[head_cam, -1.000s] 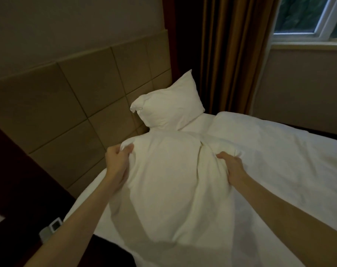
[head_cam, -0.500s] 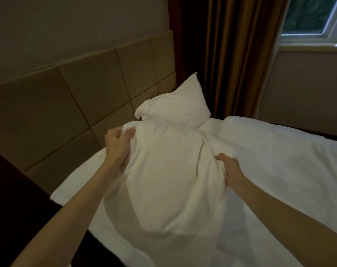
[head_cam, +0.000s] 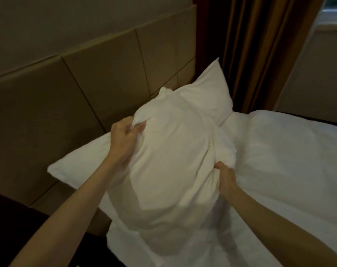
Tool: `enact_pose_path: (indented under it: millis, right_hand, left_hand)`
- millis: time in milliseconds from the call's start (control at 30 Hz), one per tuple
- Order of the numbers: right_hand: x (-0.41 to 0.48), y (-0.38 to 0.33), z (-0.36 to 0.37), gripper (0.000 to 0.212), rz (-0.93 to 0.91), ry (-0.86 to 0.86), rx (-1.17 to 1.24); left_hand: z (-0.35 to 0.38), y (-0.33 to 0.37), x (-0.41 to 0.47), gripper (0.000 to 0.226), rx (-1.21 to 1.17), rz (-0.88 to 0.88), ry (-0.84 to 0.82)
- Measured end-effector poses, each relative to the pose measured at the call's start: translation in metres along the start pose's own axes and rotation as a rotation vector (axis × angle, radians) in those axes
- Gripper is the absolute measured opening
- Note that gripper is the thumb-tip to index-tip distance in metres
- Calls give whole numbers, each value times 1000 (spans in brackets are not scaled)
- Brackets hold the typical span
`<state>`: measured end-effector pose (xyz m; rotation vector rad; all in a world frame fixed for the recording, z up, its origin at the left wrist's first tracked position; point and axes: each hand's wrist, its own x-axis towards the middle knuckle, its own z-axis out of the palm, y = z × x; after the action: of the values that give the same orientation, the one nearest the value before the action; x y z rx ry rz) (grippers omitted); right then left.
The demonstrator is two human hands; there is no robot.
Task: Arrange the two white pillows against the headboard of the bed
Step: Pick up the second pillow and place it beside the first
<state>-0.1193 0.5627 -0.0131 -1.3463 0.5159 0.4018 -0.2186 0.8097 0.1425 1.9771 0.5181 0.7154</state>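
Observation:
I hold a plump white pillow (head_cam: 169, 160) lifted above the near part of the bed, in the middle of the view. My left hand (head_cam: 125, 137) grips its upper left corner. My right hand (head_cam: 224, 176) clutches a bunch of its cover on the right side. A second white pillow (head_cam: 210, 93) leans upright against the tan padded headboard (head_cam: 67, 97) at the far end, partly hidden behind the held one. The white sheet (head_cam: 77, 164) shows under the held pillow, next to the headboard.
A white duvet (head_cam: 289, 160) covers the bed to the right. Brown curtains (head_cam: 260, 45) hang beyond the far pillow, with a window sill (head_cam: 333, 18) at the top right. Dark floor or furniture lies at the bottom left.
Both hands have raised the pillow and carried it forward toward the headboard. The view has moved closer, and the held pillow now hides the lower part of the far one.

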Motion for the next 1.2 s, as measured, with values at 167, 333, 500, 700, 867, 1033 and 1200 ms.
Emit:
enact_pose_path:
  millis: [167, 333, 500, 700, 867, 1033, 1200]
  right_hand:
    - [45, 43, 64, 71, 132, -149, -246]
    - [51, 49, 114, 10, 228, -291, -462]
    - [48, 40, 155, 12, 73, -463, -575]
    - [41, 22, 213, 39, -437, -538, -1062]
    - [30, -13, 253, 56, -1067, -689, -1449]
    - [29, -36, 272, 62, -1423, -667, -1874]
    - [31, -23, 262, 56, -1086, -804, -2304]
  left_hand:
    - [-35, -53, 27, 30, 225, -70, 69]
    - [-72, -135, 30, 41, 587, -37, -86]
    - [-74, -214, -7, 37, 794, -117, -258]
    - [-55, -209, -11, 47, 777, -455, -234]
    - [-64, -200, -16, 59, 634, -466, -570]
    - [-79, -177, -33, 36, 302, -355, -799]
    - [-74, -159, -51, 31, 187, -451, -857]
